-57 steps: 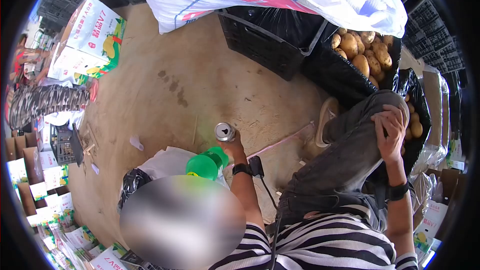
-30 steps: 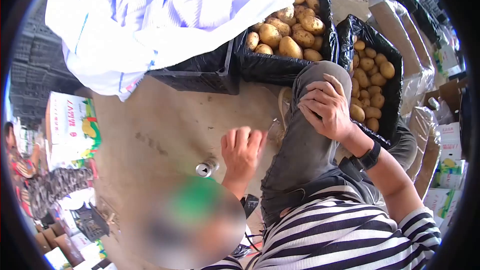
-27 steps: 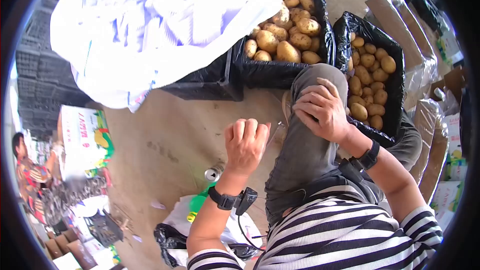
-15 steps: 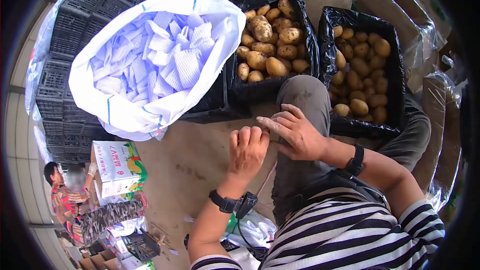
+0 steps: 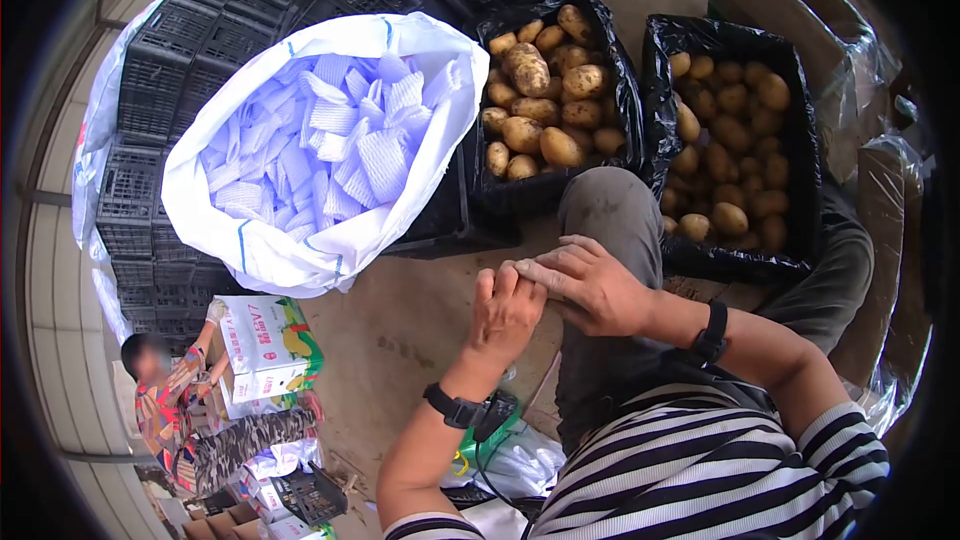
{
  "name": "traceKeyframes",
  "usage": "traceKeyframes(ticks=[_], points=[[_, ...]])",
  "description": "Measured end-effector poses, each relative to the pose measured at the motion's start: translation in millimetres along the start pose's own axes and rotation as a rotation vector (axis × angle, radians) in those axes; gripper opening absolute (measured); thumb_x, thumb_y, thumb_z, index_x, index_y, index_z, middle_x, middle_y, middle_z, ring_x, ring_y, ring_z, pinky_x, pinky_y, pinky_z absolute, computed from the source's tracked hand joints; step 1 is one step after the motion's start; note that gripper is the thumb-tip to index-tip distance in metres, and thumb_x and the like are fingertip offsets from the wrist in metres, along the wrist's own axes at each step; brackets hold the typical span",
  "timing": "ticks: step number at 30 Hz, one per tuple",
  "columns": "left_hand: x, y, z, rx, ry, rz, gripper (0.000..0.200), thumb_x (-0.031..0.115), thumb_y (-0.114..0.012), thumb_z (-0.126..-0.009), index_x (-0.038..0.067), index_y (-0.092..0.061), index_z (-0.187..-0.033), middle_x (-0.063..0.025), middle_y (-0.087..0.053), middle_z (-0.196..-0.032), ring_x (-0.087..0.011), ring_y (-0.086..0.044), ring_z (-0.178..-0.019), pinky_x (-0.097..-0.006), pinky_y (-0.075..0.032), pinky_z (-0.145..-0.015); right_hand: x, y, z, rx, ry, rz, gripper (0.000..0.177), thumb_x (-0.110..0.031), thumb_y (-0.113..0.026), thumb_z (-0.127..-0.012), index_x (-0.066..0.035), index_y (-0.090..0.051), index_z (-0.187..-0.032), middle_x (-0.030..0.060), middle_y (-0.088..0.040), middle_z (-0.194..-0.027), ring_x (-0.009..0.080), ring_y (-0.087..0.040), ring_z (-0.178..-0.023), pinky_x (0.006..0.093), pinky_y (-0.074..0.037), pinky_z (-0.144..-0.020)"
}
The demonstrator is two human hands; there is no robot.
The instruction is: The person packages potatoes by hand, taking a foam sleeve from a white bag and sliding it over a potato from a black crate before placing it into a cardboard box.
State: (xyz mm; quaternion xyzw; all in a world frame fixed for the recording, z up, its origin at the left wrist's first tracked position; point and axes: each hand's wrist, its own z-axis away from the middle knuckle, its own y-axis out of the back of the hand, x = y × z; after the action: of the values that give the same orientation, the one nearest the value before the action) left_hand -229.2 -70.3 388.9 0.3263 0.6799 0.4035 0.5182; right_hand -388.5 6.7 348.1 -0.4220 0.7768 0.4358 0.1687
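My left hand (image 5: pixel 508 315) has its fingers curled, and its fingertips meet those of my right hand (image 5: pixel 592 283) above my knee. The right fingers are bent and pressed together over the left fingertips; whether anything small lies between them is hidden. Beyond the hands stands a white sack (image 5: pixel 193 210) full of pale foam net sleeves (image 5: pixel 335 140). Potatoes (image 5: pixel 540 110) fill a crate lined with black plastic (image 5: pixel 630 100) straight ahead. More potatoes (image 5: pixel 735 150) lie in a second lined crate (image 5: pixel 805 155) to the right.
Black crates (image 5: pixel 160 70) are stacked behind the sack. At the lower left a person (image 5: pixel 175 400) handles a printed carton (image 5: pixel 265 345). Plastic-wrapped cardboard (image 5: pixel 875 210) stands at the right. Plastic bags (image 5: pixel 520 460) lie beside my left forearm.
My hands have come together, with the right fingertips now on the left ones. The view has shifted slightly, so the sack and the other person appear further right.
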Motion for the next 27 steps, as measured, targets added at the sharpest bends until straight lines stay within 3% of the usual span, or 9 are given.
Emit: traceKeyframes(ticks=[6, 9, 11, 14, 15, 17, 19, 24, 27], points=[[-29.7, 2.6, -20.5, 0.053, -0.063, 0.034, 0.015, 0.017, -0.052, -0.076, 0.009, -0.061, -0.085, -0.0041, -0.054, -0.095, -0.0209, -0.047, -0.095, -0.0374, -0.034, -0.079, 4.2, 14.5, -12.8, 0.022, 0.045, -0.127, 0.062, -0.006, -0.061, -0.073, -0.005, -0.040, -0.131, 0.0154, -0.054, -0.109, 0.0324, -0.052, -0.097, 0.0419, -0.041, -0.087], [-72.3, 16.5, -45.1, 0.203, 0.249, 0.189, 0.013, 0.016, -0.068, -0.068, 0.010, -0.056, -0.069, -0.0046, -0.056, -0.092, -0.0249, -0.049, -0.097, -0.0421, -0.035, -0.081, 23.4, 25.0, -47.0, 0.150, -0.133, -0.255, 0.060, -0.011, -0.063, -0.077, -0.004, -0.038, -0.131, 0.0171, -0.049, -0.119, 0.0295, -0.051, -0.105, 0.0380, -0.042, -0.087], [-121.4, 24.1, -57.5, 0.312, 0.445, 0.158, 0.023, 0.014, -0.070, -0.067, 0.007, -0.057, -0.083, -0.0073, -0.056, -0.095, -0.0299, -0.049, -0.096, -0.0446, -0.037, -0.081, 43.2, 24.2, -85.3, 0.335, -0.477, -0.538, 0.069, -0.022, -0.066, -0.079, -0.004, -0.031, -0.136, 0.0169, -0.042, -0.129, 0.0249, -0.050, -0.105, 0.0363, -0.042, -0.086], [-201.5, 6.1, -62.2, 0.227, 0.663, 0.119, 0.090, 0.034, -0.082, -0.054, 0.012, -0.039, -0.130, -0.0211, -0.034, -0.131, -0.0403, -0.036, -0.116, -0.0483, -0.031, -0.098, 81.8, 9.7, -150.6, 0.374, -0.985, -0.914, 0.106, -0.047, -0.074, -0.068, 0.004, -0.014, -0.139, 0.0203, -0.029, -0.138, 0.0260, -0.039, -0.118, 0.0321, -0.038, -0.094], [-217.0, -7.2, -61.5, 0.121, 0.758, 0.173, 0.099, 0.035, -0.083, -0.052, 0.015, -0.033, -0.134, -0.0233, -0.029, -0.134, -0.0416, -0.032, -0.120, -0.0489, -0.030, -0.099, 97.8, -1.4, -164.3, 0.323, -1.031, -1.047, 0.102, -0.048, -0.073, -0.068, 0.000, -0.018, -0.138, 0.0211, -0.028, -0.138, 0.0301, -0.038, -0.122, 0.0383, -0.038, -0.096], [-232.7, -46.7, -62.4, -0.004, 0.791, 0.280, 0.108, 0.036, -0.084, -0.049, 0.018, -0.026, -0.138, -0.0254, -0.023, -0.138, -0.0428, -0.029, -0.123, -0.0494, -0.029, -0.100, 120.8, -27.9, -180.9, 0.181, -1.095, -1.246, 0.059, -0.031, -0.065, -0.079, -0.006, -0.040, -0.126, 0.0160, -0.047, -0.123, 0.0336, -0.053, -0.104, 0.0524, -0.043, -0.085], [-235.5, -87.2, -60.8, -0.187, 0.829, 0.298, 0.118, 0.041, -0.084, -0.047, 0.021, -0.017, -0.142, -0.0254, -0.014, -0.143, -0.0460, -0.020, -0.129, -0.0554, -0.023, -0.103, 131.8, -53.6, -194.9, 0.518, -1.159, -1.313, 0.035, -0.022, -0.057, -0.083, -0.006, -0.053, -0.114, 0.0124, -0.058, -0.104, 0.0296, -0.056, -0.093, 0.0471, -0.046, -0.075], [-221.4, -106.9, -103.9, -0.277, 0.749, 0.394, 0.119, 0.041, -0.084, -0.046, 0.018, -0.017, -0.142, -0.0284, -0.012, -0.142, -0.0440, -0.019, -0.130, -0.0553, -0.018, -0.105, 181.8, -13.1, -186.8, 1.023, -1.110, -1.488, 0.037, -0.008, -0.038, -0.078, 0.002, -0.051, -0.111, 0.0192, -0.058, -0.096, 0.0315, -0.058, -0.084, 0.0460, -0.047, -0.072], [-209.8, -122.8, -128.4, -0.329, 0.677, 0.417, 0.117, 0.042, -0.084, -0.047, 0.020, -0.017, -0.142, -0.0273, -0.009, -0.143, -0.0446, -0.019, -0.130, -0.0538, -0.019, -0.105, 215.7, 6.6, -155.6, 1.021, -1.216, -1.328, 0.029, -0.013, -0.041, -0.082, -0.001, -0.055, -0.105, 0.0152, -0.060, -0.095, 0.0293, -0.058, -0.087, 0.0458, -0.047, -0.080]])
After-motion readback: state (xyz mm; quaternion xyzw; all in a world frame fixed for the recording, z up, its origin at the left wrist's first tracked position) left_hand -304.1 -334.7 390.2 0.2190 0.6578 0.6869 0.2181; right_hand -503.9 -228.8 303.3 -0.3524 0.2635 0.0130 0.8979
